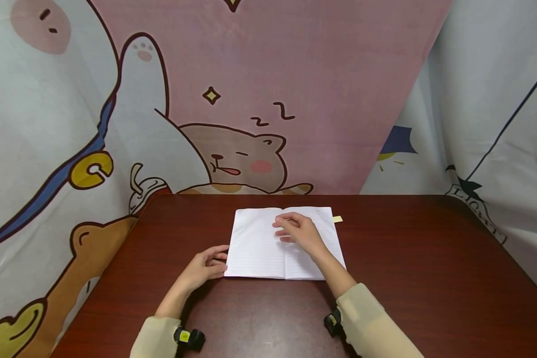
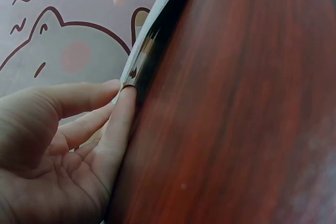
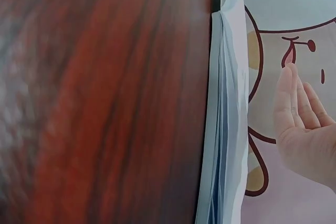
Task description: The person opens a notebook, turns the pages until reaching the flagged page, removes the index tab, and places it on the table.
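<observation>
Rectangular white lined-paper notebook (image 1: pixel 255 248), open on red-brown wood-grained table (image 1: pixel 429 273); left hand (image 1: pixel 203 268) pinching its left edge, right hand (image 1: pixel 297 231) above, fingers released.

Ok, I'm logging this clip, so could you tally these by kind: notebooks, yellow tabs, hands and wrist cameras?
Notebook: 1
Yellow tab: 1
Hands: 2 (left hand, right hand)
Wrist cameras: 2 (left camera, right camera)
Total: 6

Right of the notebook (image 1: pixel 255 248) the tabletop (image 1: pixel 429 258) offers passage, printed cloth (image 1: pixel 335 109) blocking beyond
</observation>
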### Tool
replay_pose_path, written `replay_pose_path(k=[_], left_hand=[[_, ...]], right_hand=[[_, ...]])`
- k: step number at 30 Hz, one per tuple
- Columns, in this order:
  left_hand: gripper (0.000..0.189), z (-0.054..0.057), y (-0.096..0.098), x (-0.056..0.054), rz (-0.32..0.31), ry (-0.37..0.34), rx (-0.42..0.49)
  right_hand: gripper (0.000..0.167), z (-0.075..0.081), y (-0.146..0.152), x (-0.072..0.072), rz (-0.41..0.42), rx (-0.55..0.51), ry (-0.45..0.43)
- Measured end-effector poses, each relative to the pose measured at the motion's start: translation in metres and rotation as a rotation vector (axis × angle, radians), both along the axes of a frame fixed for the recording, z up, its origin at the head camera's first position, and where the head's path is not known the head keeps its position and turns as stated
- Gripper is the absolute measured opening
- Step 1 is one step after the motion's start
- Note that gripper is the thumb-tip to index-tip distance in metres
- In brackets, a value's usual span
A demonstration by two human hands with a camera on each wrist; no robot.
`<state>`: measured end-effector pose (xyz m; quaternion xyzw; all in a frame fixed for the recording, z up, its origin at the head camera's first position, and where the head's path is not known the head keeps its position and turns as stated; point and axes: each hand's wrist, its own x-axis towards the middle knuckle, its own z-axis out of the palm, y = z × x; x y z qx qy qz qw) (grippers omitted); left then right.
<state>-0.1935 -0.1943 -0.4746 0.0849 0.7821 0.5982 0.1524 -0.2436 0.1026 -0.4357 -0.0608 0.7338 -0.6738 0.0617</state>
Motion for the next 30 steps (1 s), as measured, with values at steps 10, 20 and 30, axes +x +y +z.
replay_pose_path(k=[10,20,30], left_hand=[[0.052,0.002,0.002,0.002,0.002,-0.006,0.000],[0.050,0.005,0.004,0.004,0.014,-0.009,0.007],[0.048,0.006,0.006,0.005,0.059,-0.022,-0.008]], right_hand=[[0.045,0.005,0.012,-0.002,-0.009,0.011,0.020],[0.043,0.011,0.029,-0.002,-0.040,0.023,0.027],[0.044,0.014,0.046,-0.002,-0.054,0.017,0.051]])
